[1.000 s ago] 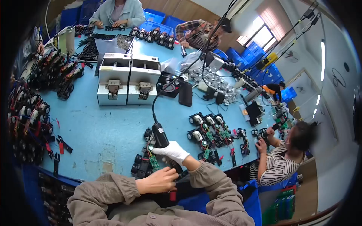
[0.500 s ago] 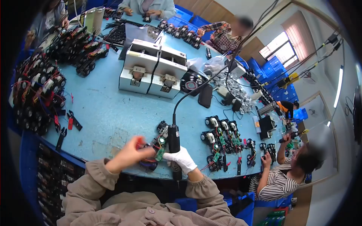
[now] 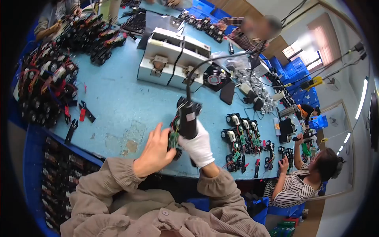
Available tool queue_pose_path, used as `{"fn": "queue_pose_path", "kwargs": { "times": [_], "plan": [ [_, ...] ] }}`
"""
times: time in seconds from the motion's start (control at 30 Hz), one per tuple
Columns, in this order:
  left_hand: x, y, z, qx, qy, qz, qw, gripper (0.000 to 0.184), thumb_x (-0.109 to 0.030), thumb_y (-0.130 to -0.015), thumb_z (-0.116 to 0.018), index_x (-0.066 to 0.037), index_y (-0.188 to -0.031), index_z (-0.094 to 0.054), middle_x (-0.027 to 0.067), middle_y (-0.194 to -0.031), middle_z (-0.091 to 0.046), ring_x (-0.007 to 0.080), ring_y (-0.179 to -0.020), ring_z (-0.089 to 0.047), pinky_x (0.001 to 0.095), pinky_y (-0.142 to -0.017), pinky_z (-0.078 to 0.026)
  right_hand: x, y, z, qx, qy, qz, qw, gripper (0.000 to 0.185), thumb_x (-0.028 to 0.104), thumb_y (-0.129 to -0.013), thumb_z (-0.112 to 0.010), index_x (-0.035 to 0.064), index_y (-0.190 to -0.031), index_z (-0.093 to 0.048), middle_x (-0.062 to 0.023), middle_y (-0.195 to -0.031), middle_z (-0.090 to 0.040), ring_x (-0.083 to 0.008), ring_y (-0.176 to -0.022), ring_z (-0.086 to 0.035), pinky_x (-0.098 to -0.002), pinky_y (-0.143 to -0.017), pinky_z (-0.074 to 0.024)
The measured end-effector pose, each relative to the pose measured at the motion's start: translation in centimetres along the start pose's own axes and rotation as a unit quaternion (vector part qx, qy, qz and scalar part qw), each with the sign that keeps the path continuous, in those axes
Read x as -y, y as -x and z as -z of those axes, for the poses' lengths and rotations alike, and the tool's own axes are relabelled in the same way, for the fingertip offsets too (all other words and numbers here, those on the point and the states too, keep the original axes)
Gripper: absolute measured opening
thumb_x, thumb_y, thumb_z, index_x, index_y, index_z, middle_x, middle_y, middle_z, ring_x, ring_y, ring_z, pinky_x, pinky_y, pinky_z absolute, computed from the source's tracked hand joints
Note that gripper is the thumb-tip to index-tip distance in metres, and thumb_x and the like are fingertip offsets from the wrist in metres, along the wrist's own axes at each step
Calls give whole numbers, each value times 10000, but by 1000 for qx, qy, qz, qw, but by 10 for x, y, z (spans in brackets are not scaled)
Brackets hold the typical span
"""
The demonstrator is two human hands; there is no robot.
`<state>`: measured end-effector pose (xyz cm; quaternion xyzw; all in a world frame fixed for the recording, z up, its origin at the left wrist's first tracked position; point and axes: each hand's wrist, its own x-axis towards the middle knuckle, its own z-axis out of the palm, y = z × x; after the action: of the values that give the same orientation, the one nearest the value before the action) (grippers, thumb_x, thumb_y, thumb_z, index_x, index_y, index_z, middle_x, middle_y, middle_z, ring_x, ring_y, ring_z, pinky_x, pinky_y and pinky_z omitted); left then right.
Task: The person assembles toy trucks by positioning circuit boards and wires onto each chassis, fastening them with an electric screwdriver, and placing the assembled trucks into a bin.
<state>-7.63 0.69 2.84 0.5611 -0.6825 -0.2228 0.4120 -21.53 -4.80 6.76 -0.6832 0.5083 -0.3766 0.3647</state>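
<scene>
My right hand (image 3: pixel 197 147), in a white glove, grips a black corded electric screwdriver (image 3: pixel 188 122) held over the work. Bare, my left hand (image 3: pixel 154 153) has its fingers and thumb about the side of a small toy car chassis (image 3: pixel 172 143) with a green circuit board and red wires. The chassis lies near the table's front edge. The screwdriver and glove cover much of it, so the screwdriver's tip is hidden.
More chassis (image 3: pixel 239 136) stand in rows to the right; a large heap (image 3: pixel 43 87) is at left. Pliers-like tools (image 3: pixel 72 131) lie at the left edge. A white two-slot box (image 3: pixel 162 73) stands behind. A co-worker in a striped shirt (image 3: pixel 292 181) sits at right.
My left hand, blurred before, has come to the chassis and holds its side. The screwdriver has shifted up and over it. The whole view has shifted a little.
</scene>
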Motion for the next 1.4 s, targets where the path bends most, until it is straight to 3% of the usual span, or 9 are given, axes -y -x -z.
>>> {"fn": "queue_pose_path", "kwargs": {
  "times": [0.17,0.33,0.53,0.57,0.73,0.87,0.9,1.03,1.4],
  "plan": [
    [10,-37,53,72,31,71,994,204,-45,-765,-574,-21,-960,-519,246,-798,-575,421,-736,-561,440,-641,-452,25,-12,19,58,49,-23,997,438,44,-652,-656,9,-1073,-540,-83,-834,-611,-124,-730,-552,-267,-687,-468],
    [63,-84,102,-55,-236,-210,947,427,-22,-674,-699,-60,-1069,-541,205,-1159,-510,354,-1033,-509,382,-830,-452,55,-21,33,218,1,-182,959,363,26,-658,-708,22,-1001,-587,-4,-755,-586,-57,-647,-523,-209,-561,-440],
    [56,-54,135,-68,-225,-77,969,688,-34,-612,-757,-72,-1225,-447,156,-1238,-446,335,-1104,-453,402,-898,-421,48,-19,22,257,-36,-307,916,217,105,-651,-730,11,-799,-602,-19,-626,-568,-90,-460,-506,-213,-438,-400],
    [49,-45,138,-136,-179,-117,967,467,-41,-673,-729,-12,-1097,-537,156,-1073,-562,256,-918,-565,349,-776,-467,45,-17,20,257,-47,-314,913,214,104,-650,-728,14,-798,-601,-18,-627,-565,-90,-460,-499,-214,-437,-397],
    [19,15,115,5,123,44,991,68,-35,-776,-631,30,-759,-620,93,-625,-595,146,-513,-519,260,-499,-414,34,-13,14,262,-73,-333,903,252,105,-649,-753,8,-812,-586,-36,-645,-575,-98,-465,-517,-223,-438,-420],
    [39,32,77,81,193,-6,978,133,-43,-803,-586,57,-888,-605,138,-691,-619,245,-640,-626,312,-617,-492,35,-11,9,261,-81,-340,900,260,102,-649,-755,7,-815,-579,-31,-636,-567,-100,-464,-517,-222,-435,-415],
    [41,35,70,138,173,21,975,292,-48,-818,-558,54,-1091,-536,190,-922,-613,305,-891,-622,341,-743,-495,34,-11,8,263,-77,-342,899,261,103,-649,-755,8,-815,-578,-30,-636,-566,-100,-465,-517,-222,-434,-413],
    [44,35,27,-85,58,13,995,449,-35,-800,-559,7,-1219,-402,208,-1214,-426,353,-1098,-471,359,-835,-445,34,-7,7,260,-73,-342,900,261,100,-650,-756,18,-821,-576,-23,-646,-562,-96,-467,-511,-222,-432,-410],
    [75,-22,51,1,75,-104,992,203,-11,-757,-621,-5,-957,-591,138,-854,-590,291,-779,-591,330,-701,-480,27,-14,-10,268,-72,-311,909,257,110,-646,-751,24,-824,-587,-26,-668,-578,-101,-490,-520,-235,-455,-423]
  ]
}}
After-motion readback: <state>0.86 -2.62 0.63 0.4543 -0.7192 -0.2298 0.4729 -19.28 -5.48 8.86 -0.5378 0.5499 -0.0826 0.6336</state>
